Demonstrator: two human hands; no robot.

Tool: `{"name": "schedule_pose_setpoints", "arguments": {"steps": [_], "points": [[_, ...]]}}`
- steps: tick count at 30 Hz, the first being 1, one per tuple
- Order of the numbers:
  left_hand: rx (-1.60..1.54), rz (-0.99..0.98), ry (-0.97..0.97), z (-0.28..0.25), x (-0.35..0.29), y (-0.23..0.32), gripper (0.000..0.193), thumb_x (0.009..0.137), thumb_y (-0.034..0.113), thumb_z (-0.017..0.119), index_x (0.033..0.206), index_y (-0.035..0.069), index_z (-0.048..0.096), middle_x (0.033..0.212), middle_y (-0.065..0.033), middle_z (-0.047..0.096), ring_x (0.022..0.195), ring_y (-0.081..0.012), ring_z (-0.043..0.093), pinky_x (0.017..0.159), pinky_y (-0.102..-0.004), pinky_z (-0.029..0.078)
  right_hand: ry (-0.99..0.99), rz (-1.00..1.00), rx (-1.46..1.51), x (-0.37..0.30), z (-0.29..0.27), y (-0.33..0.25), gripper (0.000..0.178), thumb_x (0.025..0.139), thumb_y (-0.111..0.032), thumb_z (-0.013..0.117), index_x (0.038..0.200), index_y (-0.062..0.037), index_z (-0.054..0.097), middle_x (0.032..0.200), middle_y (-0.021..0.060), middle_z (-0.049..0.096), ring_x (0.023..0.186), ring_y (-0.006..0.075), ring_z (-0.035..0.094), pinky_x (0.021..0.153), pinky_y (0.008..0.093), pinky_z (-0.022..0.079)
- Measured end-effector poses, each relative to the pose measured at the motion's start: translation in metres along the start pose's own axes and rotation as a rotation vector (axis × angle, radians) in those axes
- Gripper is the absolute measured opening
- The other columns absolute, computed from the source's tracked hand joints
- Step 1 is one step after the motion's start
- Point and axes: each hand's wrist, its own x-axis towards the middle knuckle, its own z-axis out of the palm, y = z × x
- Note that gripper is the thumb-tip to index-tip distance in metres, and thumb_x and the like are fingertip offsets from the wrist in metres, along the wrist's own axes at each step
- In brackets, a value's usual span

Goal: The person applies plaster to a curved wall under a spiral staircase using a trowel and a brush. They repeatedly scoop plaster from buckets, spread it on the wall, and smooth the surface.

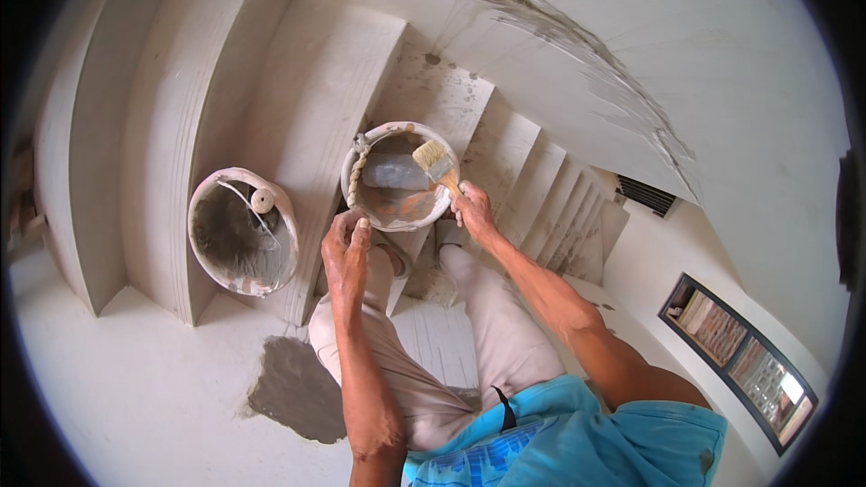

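Observation:
My right hand (473,210) is closed around the wooden handle of a wide paintbrush (437,162). The brush's pale bristles point up and left, over the right side of a round bucket (452,146) with a plaster-crusted rim. Inside that bucket lies murky liquid or residue, with a pale, glossy patch in it. A twisted rope handle (356,182) rests along the bucket's left side. At the near left rim, my left hand (346,239) has its fingers curled and gripping the bucket, close to the lower end of the rope.
A second bucket (287,257) with grey mortar and a wire handle stands on a step to the left. Stairs (329,54) drop away toward the right. Wet grey plaster streaks the right wall (577,45); a grey patch (293,392) marks the left wall. A dark-framed window (731,356) is at lower right.

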Motion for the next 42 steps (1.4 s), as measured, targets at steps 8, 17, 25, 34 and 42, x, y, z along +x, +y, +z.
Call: {"name": "schedule_pose_setpoints", "arguments": {"steps": [8,17,25,34,42], "points": [[-0.002,-0.034,-0.033,0.003,0.009,0.005,0.032,0.092,0.018,0.058,0.113,-0.005,0.062,0.087,-0.0073,0.062,0.074,-0.0143,0.055,0.069,-0.0299,0.047,0.233,-0.108,0.171,-0.048,-0.049,-0.116,0.014,0.091,-0.019,0.054,0.089,-0.0057,0.055,0.064,-0.0043,0.046,0.045,0.0011,0.035,0.036,0.0184,0.029],[0.019,-0.029,-0.095,0.011,0.020,0.017,0.036,0.093,0.022,0.059,0.116,-0.006,0.061,0.093,-0.0105,0.064,0.078,-0.0162,0.058,0.069,-0.0295,0.049,0.389,-0.299,0.040,-0.006,-0.142,-0.208,0.013,0.089,-0.018,0.058,0.092,-0.0048,0.059,0.063,-0.0049,0.046,0.044,0.0019,0.036,0.035,0.0185,0.028],[0.021,-0.036,-0.122,0.007,0.021,0.014,0.039,0.093,0.024,0.059,0.117,-0.006,0.061,0.095,-0.0109,0.064,0.083,-0.0178,0.061,0.072,-0.0311,0.051,0.596,-0.230,0.489,-0.050,-0.163,-0.175,0.008,0.087,-0.013,0.059,0.090,-0.0068,0.054,0.065,-0.0036,0.045,0.047,0.0047,0.038,0.037,0.0217,0.028],[-0.041,-0.127,-0.152,0.006,0.014,0.016,0.037,0.094,0.023,0.058,0.119,-0.004,0.060,0.098,-0.0091,0.065,0.089,-0.0166,0.062,0.075,-0.0304,0.052,0.276,-0.227,1.083,0.005,0.007,-0.247,0.011,0.097,-0.018,0.047,0.093,-0.0076,0.048,0.067,-0.0029,0.045,0.048,0.0077,0.037,0.042,0.0237,0.031],[-0.072,-0.119,-0.162,-0.001,0.019,0.016,0.039,0.094,0.026,0.057,0.121,-0.003,0.058,0.102,-0.0093,0.065,0.093,-0.0186,0.063,0.077,-0.0312,0.052,0.092,-0.081,0.549,0.009,-0.011,-0.247,0.017,0.096,-0.020,0.048,0.100,-0.0036,0.052,0.066,-0.0027,0.047,0.043,0.0037,0.034,0.033,0.0210,0.026]]}}
